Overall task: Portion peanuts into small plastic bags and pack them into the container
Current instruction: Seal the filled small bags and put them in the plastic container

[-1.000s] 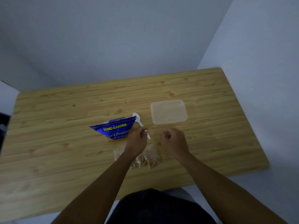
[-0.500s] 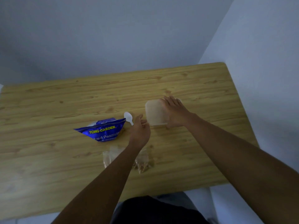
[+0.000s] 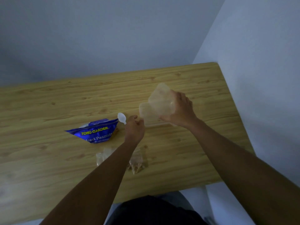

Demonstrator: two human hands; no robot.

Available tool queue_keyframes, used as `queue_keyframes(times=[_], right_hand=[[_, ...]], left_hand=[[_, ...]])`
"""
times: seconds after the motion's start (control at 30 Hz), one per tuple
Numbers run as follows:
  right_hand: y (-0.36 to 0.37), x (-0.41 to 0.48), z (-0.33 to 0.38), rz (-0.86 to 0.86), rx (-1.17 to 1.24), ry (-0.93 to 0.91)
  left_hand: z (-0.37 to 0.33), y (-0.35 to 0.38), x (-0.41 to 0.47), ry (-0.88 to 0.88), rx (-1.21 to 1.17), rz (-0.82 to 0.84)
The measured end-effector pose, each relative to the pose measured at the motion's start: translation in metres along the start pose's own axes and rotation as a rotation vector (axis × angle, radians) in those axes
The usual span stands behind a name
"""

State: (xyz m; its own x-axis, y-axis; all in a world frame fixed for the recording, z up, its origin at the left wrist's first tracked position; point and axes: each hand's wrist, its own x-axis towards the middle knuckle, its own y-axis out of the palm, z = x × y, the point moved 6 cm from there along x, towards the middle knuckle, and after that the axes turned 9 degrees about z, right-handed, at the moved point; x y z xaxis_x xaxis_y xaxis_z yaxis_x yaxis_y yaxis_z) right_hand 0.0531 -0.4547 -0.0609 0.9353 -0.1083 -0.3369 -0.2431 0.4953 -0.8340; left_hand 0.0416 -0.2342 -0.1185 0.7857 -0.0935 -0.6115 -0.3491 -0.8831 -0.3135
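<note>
A clear plastic container point(image 3: 146, 115) sits on the wooden table point(image 3: 48, 111). My right hand point(image 3: 180, 111) grips its translucent lid point(image 3: 160, 99), which is tilted up off the base. The fingers of my left hand point(image 3: 134, 129) pinch the container's near left corner. A blue peanut packet point(image 3: 95, 132) lies open to the left, with a white plastic spoon point(image 3: 121, 117) on the table beside it. Two small plastic bags of peanuts lie nearer me: one point(image 3: 137, 163) to the right of my left forearm, the other point(image 3: 102, 155) partly hidden under it.
The table meets a grey wall at the back and another wall point(image 3: 259, 78) along its right edge. The near table edge point(image 3: 162, 190) is just in front of my dark-clothed lap.
My right hand reached from near the bags to the container, took hold of the lid and tilted it up. My left hand moved forward to the container's corner. The view shifted right.
</note>
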Motion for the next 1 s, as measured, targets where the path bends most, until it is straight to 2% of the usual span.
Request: queue_keyframes(times=[0.2,0.33,0.4,0.5,0.7,0.8,0.87,0.93,1.0], right_hand=[[0.024,-0.063,-0.053,-0.218,0.21,0.433],[0.061,-0.105,-0.071,-0.295,0.14,0.684],[0.078,-0.118,-0.07,-0.287,0.053,0.716],[0.097,-0.125,-0.071,-0.254,-0.012,0.693],[0.105,-0.126,-0.074,-0.237,0.022,0.614],[0.099,-0.131,-0.053,-0.376,0.051,0.396],[0.102,-0.133,-0.024,-0.386,0.085,0.198],[0.116,-0.133,0.009,-0.295,0.104,-0.009],[0.135,-0.13,0.04,-0.122,0.115,-0.151]], left_hand=[[0.004,-0.001,0.006,0.002,0.011,-0.037],[0.006,-0.012,0.0,0.007,0.031,-0.064],[0.008,-0.018,-0.003,0.009,0.037,-0.084],[0.01,-0.024,-0.008,0.029,0.068,-0.105],[0.019,-0.034,-0.026,0.088,0.197,-0.061],[0.024,-0.044,-0.043,0.216,0.294,-0.067],[0.036,-0.051,-0.052,0.307,0.382,-0.052],[0.055,-0.059,-0.056,0.332,0.482,-0.019],[0.078,-0.068,-0.058,0.29,0.576,0.012]])
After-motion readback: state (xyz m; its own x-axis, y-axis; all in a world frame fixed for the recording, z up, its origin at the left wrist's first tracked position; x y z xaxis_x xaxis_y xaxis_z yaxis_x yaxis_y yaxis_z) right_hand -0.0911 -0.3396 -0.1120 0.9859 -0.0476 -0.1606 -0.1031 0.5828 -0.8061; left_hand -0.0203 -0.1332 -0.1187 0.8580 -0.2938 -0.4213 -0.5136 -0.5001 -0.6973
